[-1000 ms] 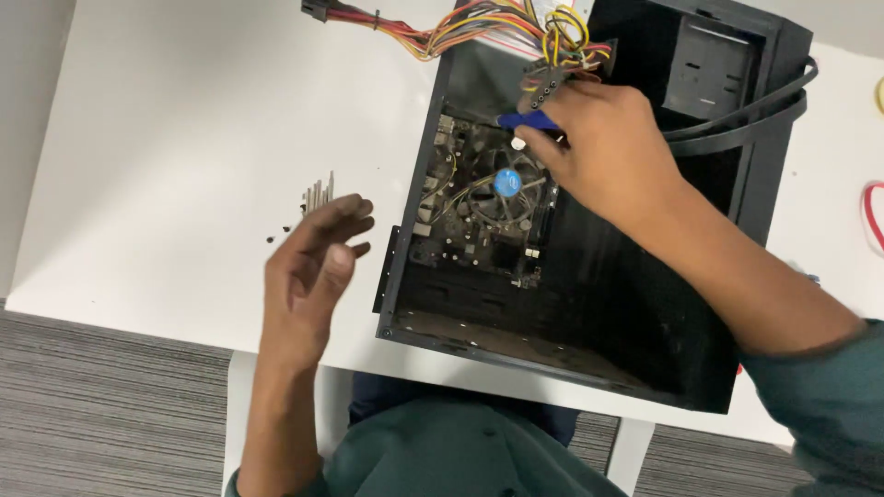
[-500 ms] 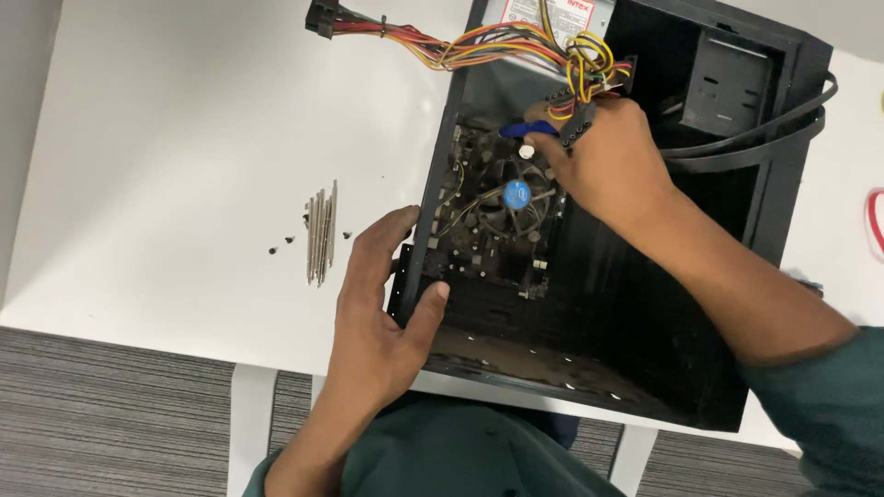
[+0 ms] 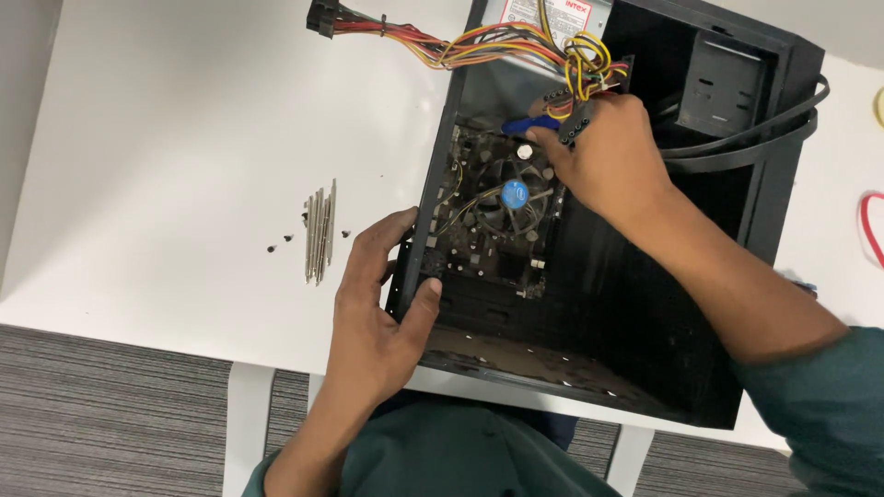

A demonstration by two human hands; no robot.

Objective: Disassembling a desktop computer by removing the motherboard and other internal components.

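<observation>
A black computer case (image 3: 764, 166) lies open on a white table (image 3: 184, 138). Inside it is a motherboard (image 3: 479, 248) with a round cooler fan (image 3: 514, 195). My left hand (image 3: 378, 313) grips the case's rear left edge, thumb inside. My right hand (image 3: 603, 156) reaches into the case above the fan and holds a blue-handled screwdriver (image 3: 527, 125), its tip pointing down at the board's upper corner. A bundle of coloured power cables (image 3: 479, 41) runs from the power supply out over the table.
Several thin metal slot covers (image 3: 319, 235) and a few small screws (image 3: 287, 237) lie on the table left of the case. A red cable (image 3: 867, 225) lies at the right edge. Grey carpet (image 3: 110, 414) shows below the table.
My left hand moved from the table beside the slot covers to the case's rear edge and gripped it. My right hand stayed at the board's upper corner with the screwdriver.
</observation>
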